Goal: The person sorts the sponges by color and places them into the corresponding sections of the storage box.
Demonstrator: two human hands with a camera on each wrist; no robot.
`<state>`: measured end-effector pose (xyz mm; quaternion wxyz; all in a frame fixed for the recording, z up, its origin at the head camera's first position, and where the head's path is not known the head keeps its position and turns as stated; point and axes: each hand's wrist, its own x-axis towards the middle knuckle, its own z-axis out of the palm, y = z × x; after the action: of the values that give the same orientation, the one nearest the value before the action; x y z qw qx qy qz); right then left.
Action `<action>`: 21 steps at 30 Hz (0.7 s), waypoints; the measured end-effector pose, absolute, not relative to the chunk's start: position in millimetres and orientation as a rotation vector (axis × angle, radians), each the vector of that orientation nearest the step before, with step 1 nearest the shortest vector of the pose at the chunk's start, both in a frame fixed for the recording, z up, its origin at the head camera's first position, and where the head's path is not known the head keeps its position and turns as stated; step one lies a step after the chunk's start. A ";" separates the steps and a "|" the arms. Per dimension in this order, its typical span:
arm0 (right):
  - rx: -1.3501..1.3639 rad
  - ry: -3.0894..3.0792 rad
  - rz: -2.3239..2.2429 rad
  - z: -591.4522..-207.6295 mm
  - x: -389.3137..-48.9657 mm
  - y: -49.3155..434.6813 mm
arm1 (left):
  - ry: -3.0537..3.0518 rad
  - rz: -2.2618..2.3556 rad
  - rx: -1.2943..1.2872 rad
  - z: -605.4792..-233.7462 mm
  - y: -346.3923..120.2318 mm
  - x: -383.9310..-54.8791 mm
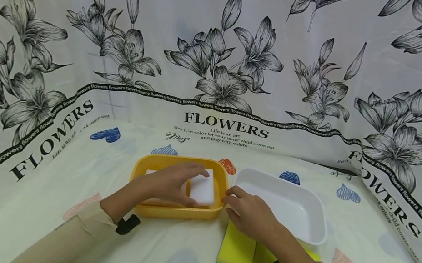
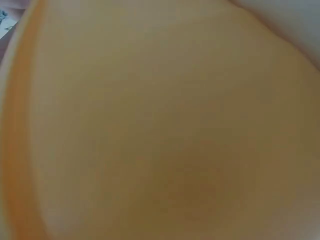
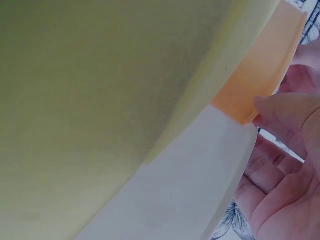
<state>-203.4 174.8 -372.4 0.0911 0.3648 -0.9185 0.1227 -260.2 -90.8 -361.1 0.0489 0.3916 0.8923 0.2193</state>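
Note:
In the head view an orange-yellow tray (image 1: 177,212) holds two pale rectangular blocks. My left hand (image 1: 169,182) reaches into it, thumb at the front and fingers at the back of the right-hand white block (image 1: 203,190). The other block (image 1: 150,171) lies mostly hidden under this hand. At the tray's right rim, my right hand (image 1: 252,214) pinches the edge between thumb and fingers. The right wrist view shows the thumb (image 3: 287,107) against the orange wall (image 3: 255,75). Only the tray's blurred surface (image 2: 150,125) fills most of the left wrist view.
A white tray (image 1: 298,209) stands right beside the orange one. Folded yellow cloth or sheet (image 1: 237,250) lies below the right forearm, partly under the white tray. Heart-printed cloth (image 1: 142,254) covers the table; a flower-printed curtain (image 1: 220,73) hangs behind and at the sides.

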 end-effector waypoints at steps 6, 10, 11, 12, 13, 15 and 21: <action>1.086 -2.722 0.377 -373.3 -204.1 175.4 | 2.739 0.613 1.189 -370.0 -87.0 -264.9; 1.089 -2.732 0.395 -374.0 -204.2 174.6 | 2.745 0.582 1.151 -374.3 -86.7 -265.0; 1.091 -2.734 0.398 -374.1 -204.2 174.4 | 2.744 0.576 1.135 -375.2 -86.8 -264.8; 1.092 -2.738 0.399 -374.2 -204.1 174.3 | 2.740 0.571 1.118 -376.0 -86.9 -264.8; 1.091 -2.740 0.399 -374.1 -204.0 174.4 | 2.739 0.560 1.108 -377.1 -86.8 -265.3; 1.085 -2.746 0.393 -373.8 -203.8 174.9 | 2.730 0.564 1.095 -379.0 -86.4 -266.7; 1.076 -2.738 0.370 -373.6 -204.0 176.0 | 2.718 0.564 1.079 -385.0 -84.5 -272.7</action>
<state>-204.0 176.0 -373.6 0.0882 0.3614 -0.9199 0.1243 -272.7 -84.5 -385.0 0.0815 0.3610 0.9096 0.1889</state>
